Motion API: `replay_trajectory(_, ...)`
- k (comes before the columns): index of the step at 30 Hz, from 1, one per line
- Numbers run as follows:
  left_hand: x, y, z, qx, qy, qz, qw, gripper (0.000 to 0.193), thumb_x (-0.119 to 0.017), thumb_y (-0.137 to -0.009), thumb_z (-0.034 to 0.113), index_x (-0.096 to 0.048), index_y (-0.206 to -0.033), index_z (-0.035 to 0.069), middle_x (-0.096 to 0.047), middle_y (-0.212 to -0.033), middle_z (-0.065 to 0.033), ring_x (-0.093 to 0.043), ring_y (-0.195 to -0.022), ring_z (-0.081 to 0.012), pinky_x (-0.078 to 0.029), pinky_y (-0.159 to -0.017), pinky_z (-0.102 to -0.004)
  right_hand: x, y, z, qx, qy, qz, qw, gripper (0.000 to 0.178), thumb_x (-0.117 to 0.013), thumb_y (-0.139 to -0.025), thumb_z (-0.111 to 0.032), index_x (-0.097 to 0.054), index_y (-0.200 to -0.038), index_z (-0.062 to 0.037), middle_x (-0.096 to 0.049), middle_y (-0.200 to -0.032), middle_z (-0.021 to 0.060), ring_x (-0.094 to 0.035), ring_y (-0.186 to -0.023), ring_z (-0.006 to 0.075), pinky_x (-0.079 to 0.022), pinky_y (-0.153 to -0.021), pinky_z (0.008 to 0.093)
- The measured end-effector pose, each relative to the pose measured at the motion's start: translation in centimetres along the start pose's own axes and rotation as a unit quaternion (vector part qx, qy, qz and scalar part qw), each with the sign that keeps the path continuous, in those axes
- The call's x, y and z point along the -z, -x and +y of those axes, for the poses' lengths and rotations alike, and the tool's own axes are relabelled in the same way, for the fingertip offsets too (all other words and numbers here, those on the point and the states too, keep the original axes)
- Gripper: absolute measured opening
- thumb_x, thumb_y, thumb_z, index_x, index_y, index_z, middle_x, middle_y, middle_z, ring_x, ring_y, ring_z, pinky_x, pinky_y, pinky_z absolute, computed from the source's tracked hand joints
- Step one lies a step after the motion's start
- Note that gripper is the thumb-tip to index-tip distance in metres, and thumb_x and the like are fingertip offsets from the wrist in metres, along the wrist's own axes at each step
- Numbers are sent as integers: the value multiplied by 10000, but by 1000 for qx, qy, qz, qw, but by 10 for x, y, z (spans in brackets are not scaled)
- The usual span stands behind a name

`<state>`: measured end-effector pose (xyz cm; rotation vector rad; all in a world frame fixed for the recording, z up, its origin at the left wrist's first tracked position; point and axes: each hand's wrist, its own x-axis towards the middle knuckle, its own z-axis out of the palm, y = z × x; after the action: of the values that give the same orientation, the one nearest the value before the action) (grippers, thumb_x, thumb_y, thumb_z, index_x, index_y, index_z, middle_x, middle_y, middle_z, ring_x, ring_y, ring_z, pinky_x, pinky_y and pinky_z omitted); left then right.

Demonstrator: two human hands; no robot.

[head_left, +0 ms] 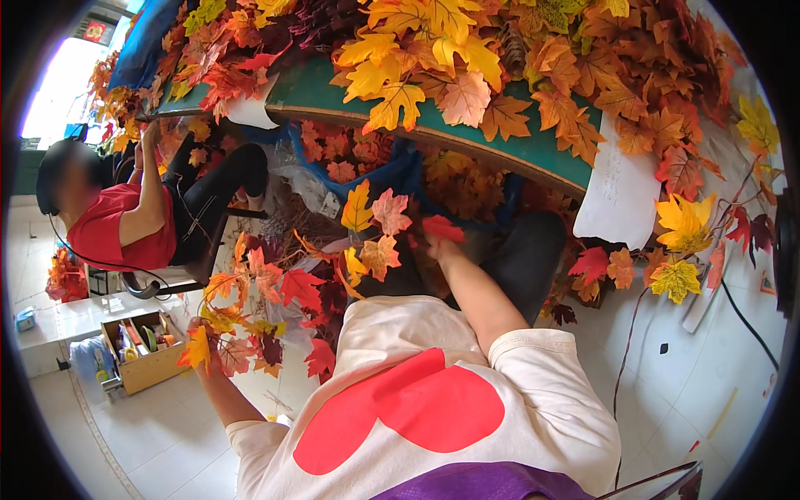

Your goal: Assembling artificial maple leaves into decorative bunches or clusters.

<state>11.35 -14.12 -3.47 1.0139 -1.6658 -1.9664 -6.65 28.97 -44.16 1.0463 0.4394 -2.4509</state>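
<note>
A garland of artificial maple leaves (304, 286) in red, orange and yellow hangs in front of me, over my lap and off to the left. My left hand (210, 360) is at its lower left end, closed around the stem there, with leaves covering most of the fingers. In front of my lap, my right hand (435, 243) is closed at a red leaf (443, 227) on the other end. What lies between its fingertips is partly hidden. Pink, orange and yellow leaves (379, 255) hang between the hands, nearer the right one.
Heaped autumn leaves (433, 42) cover the green table (317, 90) ahead. White paper (618, 196) hangs from its edge. Blue bags (392, 173) of leaves sit beneath. A co-worker in a red shirt (125, 218) sits at left, near a wooden box (150, 367) of supplies. Cables trail at right.
</note>
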Motion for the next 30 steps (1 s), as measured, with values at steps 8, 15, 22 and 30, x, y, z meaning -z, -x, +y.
replay_trajectory(8,-6,10,-15,-56,-698,-177,692,214,-632,-762,209,-656,-902,49,-640,-686,-81,-612,-615,-212,-472,-569,-344,-96,96,-53,36,171,-212,961,197,-507,-826,-46,-569,-1012,-68,-602,-856,23,-577,-768,146,-471,-689,261)
replay_trajectory(15,-181,51,45,-254,-375,-217,865,215,-548,-862,125,-609,-1021,-6,-652,-901,-93,-610,-825,-123,-467,-721,-239,-187,247,-20,288,437,-205,827,292,-510,-809,-23,-558,-1096,-6,-575,-1020,48,-567,-814,105,-458,-731,240)
replay_trajectory(22,-249,28,-2,-27,-448,-485,751,364,-486,-905,332,-603,-879,-12,-567,-747,-30,-525,-716,-92,-440,-648,-258,-235,314,21,472,591,-377,534,284,-560,-782,-4,-570,-1062,-49,-513,-1109,114,-568,-960,243,-480,-776,305)
replay_trajectory(30,-214,50,-24,191,-205,-485,829,216,-546,-888,170,-558,-1057,36,-580,-928,1,-537,-829,-59,-461,-702,-217,-232,321,33,422,622,-558,352,321,-595,-744,-53,-548,-1061,-35,-510,-1164,123,-600,-910,292,-510,-754,338)
